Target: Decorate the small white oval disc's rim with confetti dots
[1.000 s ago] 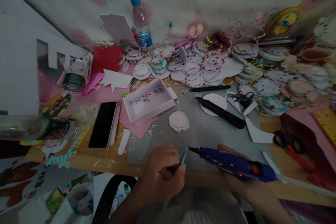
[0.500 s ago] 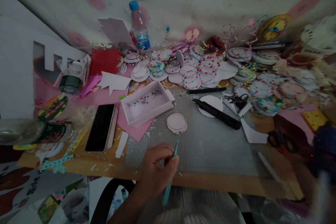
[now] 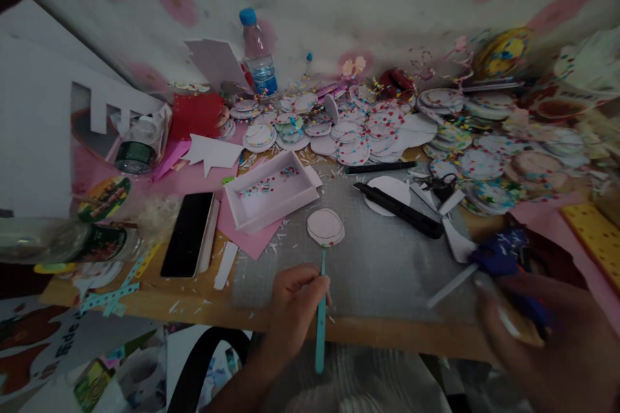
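My left hand (image 3: pixel 298 300) is closed around teal tweezers (image 3: pixel 320 329) at the front edge of the cutting mat. Their tips point up, just below a small round of white paper (image 3: pixel 325 227) with colored dots on its rim. At the right, my right hand (image 3: pixel 552 329) is blurred, its fingers wrapped round a blue hot glue gun (image 3: pixel 498 255). A whitish glue stick (image 3: pixel 453 285) juts out from the gun toward the mat. A white paper tray (image 3: pixel 274 190) with small red and green bits inside stands beyond my left hand.
On the grey cutting mat (image 3: pixel 387 277) a black box cutter (image 3: pixel 402 210) lies over a white paper disc. Decorated paper rounds (image 3: pixel 353 148) are heaped along the back. A phone (image 3: pixel 188 235) lies left; a water bottle (image 3: pixel 259 55) stands behind.
My right hand has come into view from the right, bringing the glue gun left over the table. The tweezers have turned more upright, with their tips closer to the small paper round.
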Action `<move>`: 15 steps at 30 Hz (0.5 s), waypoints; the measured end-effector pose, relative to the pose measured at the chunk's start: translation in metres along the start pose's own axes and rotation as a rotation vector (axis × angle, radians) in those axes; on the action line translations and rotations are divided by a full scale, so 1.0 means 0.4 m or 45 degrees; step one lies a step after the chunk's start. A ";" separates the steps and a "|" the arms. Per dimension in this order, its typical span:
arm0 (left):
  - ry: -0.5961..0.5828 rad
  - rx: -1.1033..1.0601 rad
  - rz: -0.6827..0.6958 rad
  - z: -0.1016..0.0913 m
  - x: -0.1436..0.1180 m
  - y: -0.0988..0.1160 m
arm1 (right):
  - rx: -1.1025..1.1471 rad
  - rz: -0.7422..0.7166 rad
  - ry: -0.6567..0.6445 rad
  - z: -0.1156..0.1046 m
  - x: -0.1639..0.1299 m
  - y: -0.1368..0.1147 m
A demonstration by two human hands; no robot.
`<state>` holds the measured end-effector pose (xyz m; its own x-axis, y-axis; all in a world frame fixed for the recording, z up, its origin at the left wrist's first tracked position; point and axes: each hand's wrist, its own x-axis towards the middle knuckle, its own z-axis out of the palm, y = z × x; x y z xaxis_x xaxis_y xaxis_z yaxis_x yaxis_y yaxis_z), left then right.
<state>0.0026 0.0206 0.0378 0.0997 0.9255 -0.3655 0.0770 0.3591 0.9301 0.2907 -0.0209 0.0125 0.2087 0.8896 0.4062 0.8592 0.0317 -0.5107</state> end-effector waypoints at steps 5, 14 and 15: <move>0.002 0.056 -0.074 0.053 0.003 0.001 | 0.359 -0.732 -0.548 0.089 0.015 -0.171; 0.134 0.262 0.012 0.079 0.018 -0.027 | 0.380 -1.115 -0.465 0.175 0.052 -0.241; 0.118 0.277 -0.006 0.082 0.022 -0.027 | 0.410 -1.091 -0.464 0.180 0.052 -0.235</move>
<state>0.0350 0.0207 0.0232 0.0084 0.9346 -0.3555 0.2902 0.3380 0.8953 0.1806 0.0274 0.0145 -0.6287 0.5920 0.5042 0.4730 0.8058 -0.3564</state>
